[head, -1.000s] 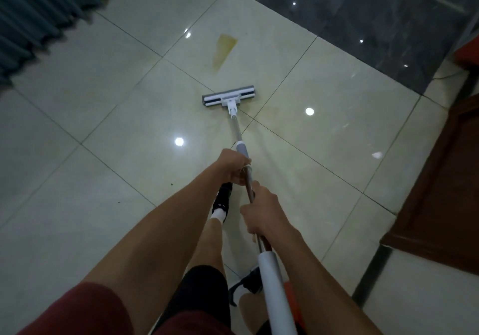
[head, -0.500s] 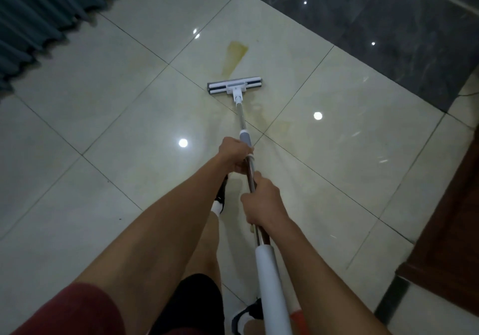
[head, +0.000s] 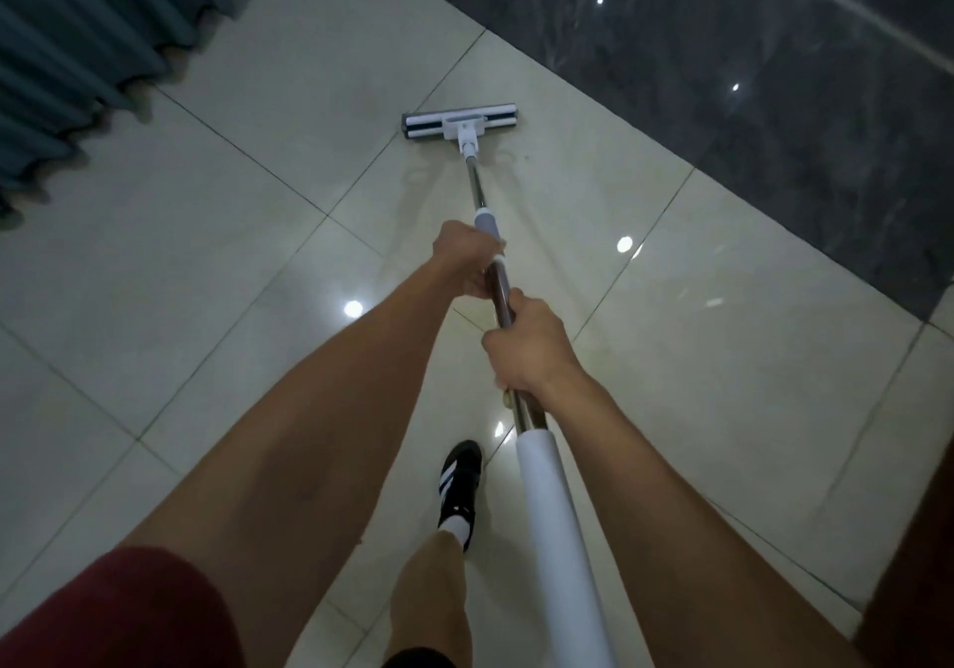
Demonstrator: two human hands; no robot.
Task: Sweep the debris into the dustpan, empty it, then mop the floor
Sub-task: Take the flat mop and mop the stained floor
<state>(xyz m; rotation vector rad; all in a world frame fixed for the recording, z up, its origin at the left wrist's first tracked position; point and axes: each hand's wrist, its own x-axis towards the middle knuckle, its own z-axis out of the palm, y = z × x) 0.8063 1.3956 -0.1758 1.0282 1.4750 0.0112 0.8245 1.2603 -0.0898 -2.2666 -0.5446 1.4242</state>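
Note:
I hold a flat mop with both hands. Its white and dark head (head: 459, 125) lies flat on the cream floor tiles (head: 258, 233) ahead of me. The metal handle (head: 477, 192) runs back toward me and ends in a white grip (head: 552, 523). My left hand (head: 464, 259) is closed around the handle just below the grey collar. My right hand (head: 531, 347) grips the handle lower down, above the white grip. A faint wet streak shows on the tile behind the mop head. No dustpan or debris is in view.
A dark polished marble strip (head: 722, 73) runs across the upper right, close beyond the mop head. Teal curtains (head: 77, 47) hang at the upper left. Dark brown wood (head: 913, 564) stands at the right edge. My foot in a black shoe (head: 459, 486) is under the handle.
The mop head has been pushed forward over the yellowish stain, which no longer shows. My arms have stretched out and my foot has stepped forward.

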